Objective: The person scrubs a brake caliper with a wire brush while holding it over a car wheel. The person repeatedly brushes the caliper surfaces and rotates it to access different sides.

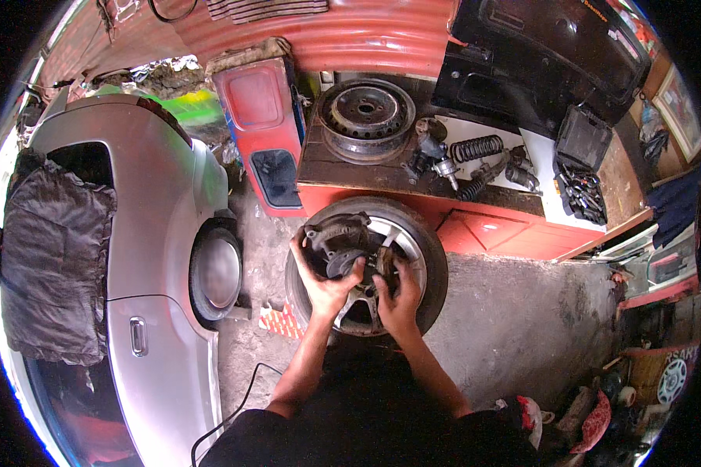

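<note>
Two bare forearms come up from the lower edge, uncovered from elbow to wrist. The left hand [325, 280] and the right hand [399, 300] wear no gloves, rings or watch. Black cloth covers the upper arms, seemingly short sleeves of a dark shirt.

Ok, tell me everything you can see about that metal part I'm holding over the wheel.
The metal part looks like a brake caliper assembly: dark grey, grimy cast metal, with a bracket-like top and a rounded body. It sits above the silver alloy wheel lying flat on the ground. The left hand grips it from below; the right hand touches its right edge.
</note>
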Demonstrator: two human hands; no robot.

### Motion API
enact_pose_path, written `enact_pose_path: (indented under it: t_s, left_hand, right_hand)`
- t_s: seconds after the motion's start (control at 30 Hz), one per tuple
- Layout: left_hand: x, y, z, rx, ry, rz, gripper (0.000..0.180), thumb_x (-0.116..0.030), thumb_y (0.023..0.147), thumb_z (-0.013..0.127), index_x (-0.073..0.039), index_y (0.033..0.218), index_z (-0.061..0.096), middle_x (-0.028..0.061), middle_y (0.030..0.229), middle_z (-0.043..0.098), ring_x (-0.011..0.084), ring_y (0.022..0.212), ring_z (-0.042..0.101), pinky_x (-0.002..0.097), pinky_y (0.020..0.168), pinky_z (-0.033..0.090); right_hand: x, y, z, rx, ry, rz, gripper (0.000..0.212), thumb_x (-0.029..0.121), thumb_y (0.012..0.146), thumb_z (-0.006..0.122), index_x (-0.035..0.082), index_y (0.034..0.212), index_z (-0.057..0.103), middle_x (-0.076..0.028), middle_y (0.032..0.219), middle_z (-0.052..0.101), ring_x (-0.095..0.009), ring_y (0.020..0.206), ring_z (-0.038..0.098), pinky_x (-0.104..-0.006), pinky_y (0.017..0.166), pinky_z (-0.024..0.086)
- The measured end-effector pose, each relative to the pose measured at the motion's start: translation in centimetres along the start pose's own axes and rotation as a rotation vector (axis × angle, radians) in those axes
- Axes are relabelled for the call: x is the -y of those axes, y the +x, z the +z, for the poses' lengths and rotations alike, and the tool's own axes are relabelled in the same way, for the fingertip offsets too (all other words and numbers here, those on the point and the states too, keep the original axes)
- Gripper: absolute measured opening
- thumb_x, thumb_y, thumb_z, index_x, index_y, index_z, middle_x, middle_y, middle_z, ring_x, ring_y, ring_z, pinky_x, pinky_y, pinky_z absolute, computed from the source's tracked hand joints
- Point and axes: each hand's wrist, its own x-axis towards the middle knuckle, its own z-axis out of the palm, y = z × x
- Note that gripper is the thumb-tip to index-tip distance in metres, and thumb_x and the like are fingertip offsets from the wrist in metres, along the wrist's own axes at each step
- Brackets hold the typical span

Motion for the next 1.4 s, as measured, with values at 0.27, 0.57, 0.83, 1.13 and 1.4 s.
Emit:
enact_pose_path:
  t_s: [0.27, 0.57, 0.83, 1.13, 1.4]
  left_hand:
    - [0.9, 0.5, 0.2, -0.06, -0.151, -0.017, 0.111, -0.017, 0.067, 0.089, -0.005, 0.153, 0.02, 0.0158, 0.135, 0.047, 0.0274, 0.122, 0.049, 0.0413, 0.108, 0.04]
    - [1.8, 0.4, -0.5, 0.063, -1.039, -0.673, 0.049, -0.032, 0.087, 0.069, -0.011, 0.13, 0.06, 0.007, 0.127, 0.064, 0.0241, 0.117, 0.058, 0.0454, 0.105, 0.043]
    - [0.5, -0.5, -0.2, 0.136, -1.107, -0.708, 0.064, -0.047, 0.083, 0.068, -0.013, 0.136, 0.056, 0.0096, 0.133, 0.06, 0.029, 0.119, 0.058, 0.0498, 0.103, 0.045]
    - [0.5, -1.1, -0.4, 0.202, -1.084, -0.683, 0.067, -0.046, 0.082, 0.07, -0.013, 0.138, 0.053, 0.0106, 0.134, 0.059, 0.0304, 0.122, 0.057, 0.0522, 0.105, 0.044]
    - [1.0, -1.7, 0.0, 0.116, -1.037, -0.699, 0.054, -0.032, 0.083, 0.079, -0.014, 0.13, 0.058, 0.0057, 0.124, 0.063, 0.0248, 0.115, 0.058, 0.047, 0.103, 0.046]
  right_hand:
    - [-1.7, 0.0, -1.1, 0.04, 0.053, 0.071, 0.041, 0.018, 0.087, 0.075, -0.007, 0.116, 0.059, -0.027, 0.112, 0.064, -0.043, 0.105, 0.063, -0.0449, 0.095, 0.048]
    - [-2.5, 3.5, -5.3, -0.12, 0.183, 0.227, 0.035, 0.01, 0.095, 0.064, -0.005, 0.125, 0.054, -0.014, 0.113, 0.064, -0.022, 0.104, 0.062, -0.034, 0.093, 0.047]
    - [-3.6, -0.1, -5.0, -0.054, 0.261, 0.322, 0.038, 0.015, 0.1, 0.06, -0.005, 0.131, 0.051, -0.012, 0.122, 0.061, -0.019, 0.113, 0.057, -0.0326, 0.101, 0.042]
    - [-2.7, 0.6, -6.5, -0.047, 0.277, 0.35, 0.037, 0.015, 0.098, 0.061, -0.005, 0.128, 0.053, -0.013, 0.117, 0.062, -0.022, 0.108, 0.058, -0.0336, 0.098, 0.044]
    - [-2.8, 0.0, -6.5, -0.044, 0.322, 0.365, 0.039, 0.015, 0.099, 0.06, -0.005, 0.132, 0.051, -0.013, 0.124, 0.06, -0.022, 0.116, 0.056, -0.034, 0.103, 0.041]
